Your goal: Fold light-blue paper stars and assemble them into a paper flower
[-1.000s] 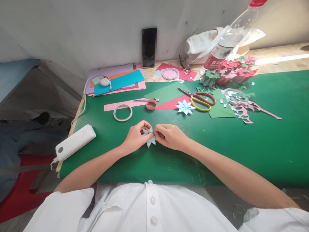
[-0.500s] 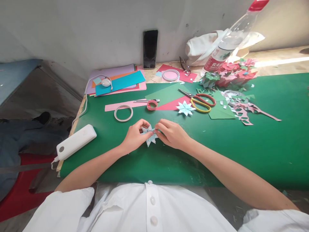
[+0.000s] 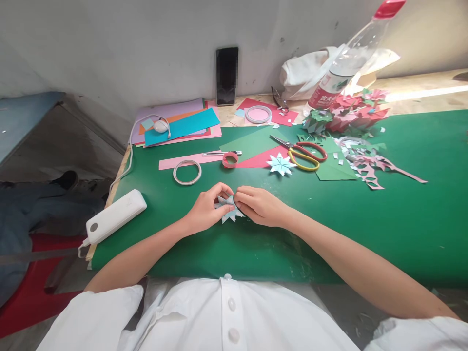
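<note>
Fig. | Left hand [image 3: 206,210] and right hand [image 3: 260,206] both pinch pale-blue paper star [image 3: 229,213], held low over desk [image 3: 365,234] | Risk: thin points may crease or tear if the pinch tightens or pulls unevenly.

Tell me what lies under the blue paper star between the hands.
Under the paper star only the green mat shows. The left hand and right hand pinch it and cover its middle, so anything beneath there is hidden.
</note>
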Action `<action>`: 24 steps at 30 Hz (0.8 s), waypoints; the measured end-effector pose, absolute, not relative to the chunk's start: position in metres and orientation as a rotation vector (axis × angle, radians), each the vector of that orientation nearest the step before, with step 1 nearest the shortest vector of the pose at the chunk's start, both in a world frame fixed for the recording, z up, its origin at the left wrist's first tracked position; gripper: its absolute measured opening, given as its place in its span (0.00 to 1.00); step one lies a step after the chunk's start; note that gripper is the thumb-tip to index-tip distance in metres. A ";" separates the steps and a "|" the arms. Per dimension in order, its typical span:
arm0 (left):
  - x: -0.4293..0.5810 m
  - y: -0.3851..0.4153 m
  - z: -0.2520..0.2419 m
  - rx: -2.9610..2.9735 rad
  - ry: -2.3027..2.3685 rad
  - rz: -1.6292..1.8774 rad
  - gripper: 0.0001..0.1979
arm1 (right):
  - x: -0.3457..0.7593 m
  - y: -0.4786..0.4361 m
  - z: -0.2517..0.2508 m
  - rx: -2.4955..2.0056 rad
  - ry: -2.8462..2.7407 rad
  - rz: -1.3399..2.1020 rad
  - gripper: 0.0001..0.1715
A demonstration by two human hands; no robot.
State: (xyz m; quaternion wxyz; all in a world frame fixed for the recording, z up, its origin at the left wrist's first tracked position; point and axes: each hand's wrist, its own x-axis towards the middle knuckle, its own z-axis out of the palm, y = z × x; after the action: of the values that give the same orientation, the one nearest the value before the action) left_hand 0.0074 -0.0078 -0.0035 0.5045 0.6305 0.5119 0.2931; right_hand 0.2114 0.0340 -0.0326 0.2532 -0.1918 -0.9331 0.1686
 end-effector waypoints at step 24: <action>0.007 -0.007 0.001 1.549 1.332 0.689 0.07 | 0.209 0.030 -0.032 -0.738 -2.342 0.492 0.06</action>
State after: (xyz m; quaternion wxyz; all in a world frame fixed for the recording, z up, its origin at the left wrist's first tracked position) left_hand 0.0066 -0.0068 0.0011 0.4731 0.6330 0.5442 0.2816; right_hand 0.2088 0.0297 -0.0322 0.3131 -0.2799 -0.8882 0.1865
